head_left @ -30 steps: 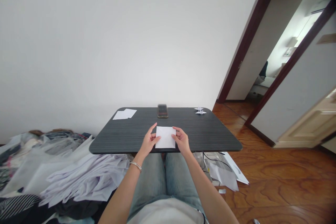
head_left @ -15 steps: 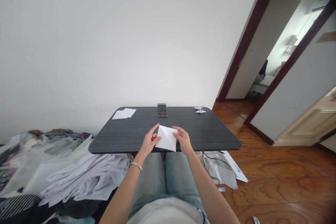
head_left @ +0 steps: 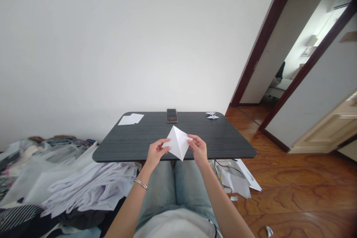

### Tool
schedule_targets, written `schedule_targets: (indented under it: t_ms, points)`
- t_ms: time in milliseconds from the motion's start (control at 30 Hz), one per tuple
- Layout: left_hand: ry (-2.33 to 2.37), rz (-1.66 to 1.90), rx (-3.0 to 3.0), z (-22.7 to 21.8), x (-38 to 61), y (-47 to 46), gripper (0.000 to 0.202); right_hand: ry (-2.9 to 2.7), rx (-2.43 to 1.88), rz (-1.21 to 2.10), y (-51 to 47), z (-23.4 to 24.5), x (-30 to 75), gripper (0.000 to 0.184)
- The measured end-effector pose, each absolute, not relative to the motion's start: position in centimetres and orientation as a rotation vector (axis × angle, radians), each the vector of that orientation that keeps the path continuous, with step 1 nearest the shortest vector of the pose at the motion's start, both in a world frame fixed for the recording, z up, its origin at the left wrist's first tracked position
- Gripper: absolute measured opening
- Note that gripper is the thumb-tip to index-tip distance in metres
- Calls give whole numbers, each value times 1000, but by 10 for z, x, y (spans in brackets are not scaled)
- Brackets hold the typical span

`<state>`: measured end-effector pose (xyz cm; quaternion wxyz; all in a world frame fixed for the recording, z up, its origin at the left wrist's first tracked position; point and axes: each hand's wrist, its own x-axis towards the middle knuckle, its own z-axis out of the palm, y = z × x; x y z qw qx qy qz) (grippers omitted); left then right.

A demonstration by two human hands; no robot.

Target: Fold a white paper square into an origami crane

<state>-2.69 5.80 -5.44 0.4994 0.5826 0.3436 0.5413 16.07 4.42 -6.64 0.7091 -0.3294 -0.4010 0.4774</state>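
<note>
A white square of paper is held up off the dark table, turned so it stands like a diamond with one corner up. My left hand pinches its left corner. My right hand pinches its right corner. A crease runs down the sheet from the top corner. Both hands hover over the table's near edge, above my lap.
On the table's far side lie flat white sheets at the left, a phone in the middle, and small folded paper figures at the right. A heap of crumpled paper lies left of my legs, more paper on the wooden floor right.
The sheet lay flat on the table a second ago. Both hands have lifted it and turned it onto a corner, moving slightly toward me.
</note>
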Motion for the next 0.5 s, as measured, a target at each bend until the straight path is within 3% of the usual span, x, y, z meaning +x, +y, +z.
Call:
schedule_targets:
  t_ms: [333,500]
  points:
    - [884,1483,1587,-17,-36,35,11,-1029,-702,933,22,-31,166,13]
    - [900,1508,1683,-8,-37,28,9,-1044,-712,883,16,-21,167,11]
